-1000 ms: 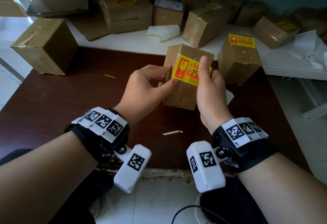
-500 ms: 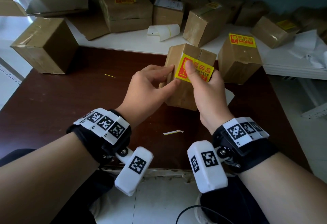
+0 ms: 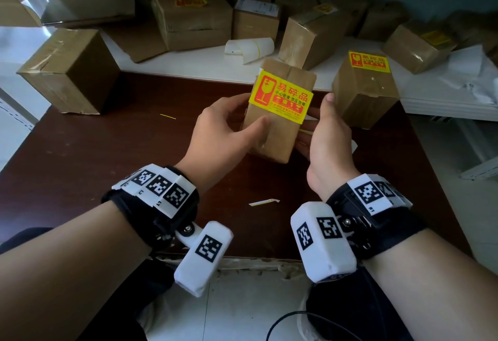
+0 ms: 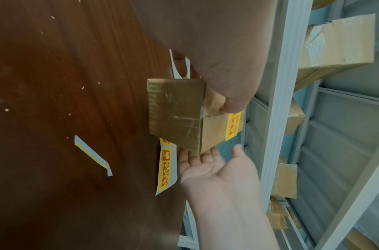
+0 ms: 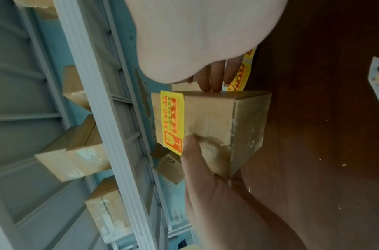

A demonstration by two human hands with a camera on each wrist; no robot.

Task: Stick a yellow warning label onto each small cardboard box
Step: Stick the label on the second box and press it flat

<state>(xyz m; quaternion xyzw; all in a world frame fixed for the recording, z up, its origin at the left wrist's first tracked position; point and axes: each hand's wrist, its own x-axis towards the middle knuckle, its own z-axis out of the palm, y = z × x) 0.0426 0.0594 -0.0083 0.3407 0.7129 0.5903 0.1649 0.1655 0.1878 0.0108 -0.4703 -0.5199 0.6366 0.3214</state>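
Since the earlier frame, the right hand [image 3: 327, 141] has been drawn off the yellow warning label [image 3: 280, 96] and is now seen beside the right face of the small cardboard box [image 3: 272, 136], fingers straight and relaxed, thumb raised, nothing gripped; the label is left stuck across the upper front of the box, slightly tilted. From the head view, the box is held upright above the dark brown table [image 3: 107, 157] by the left hand [image 3: 223, 130], its thumb laid on the front face below the label and its fingers wrapped round the left side. A second labelled box [image 3: 363, 90] is seen just to the right, on the table's far edge, and a plain box [image 3: 70, 71] stands at the far left; a strip of backing paper [image 3: 264, 202] lies on the table between the wrists. From the left wrist view, the box [image 4: 180, 115] is pinched at its corner by the left thumb, the label [image 4: 234, 126] is seen edge-on, and the right hand [image 4: 214, 170] is shown palm open with its fingertips just under the box; a sheet of spare labels [image 4: 166, 169] lies on the table beside it. From the right wrist view, the label [image 5: 172, 122] is seen flat on the box [image 5: 210, 126], the left hand [image 5: 208, 172] is clasped round the box with the thumb beside the label, and the right fingers [image 5: 212, 79] are touching the box's side edge
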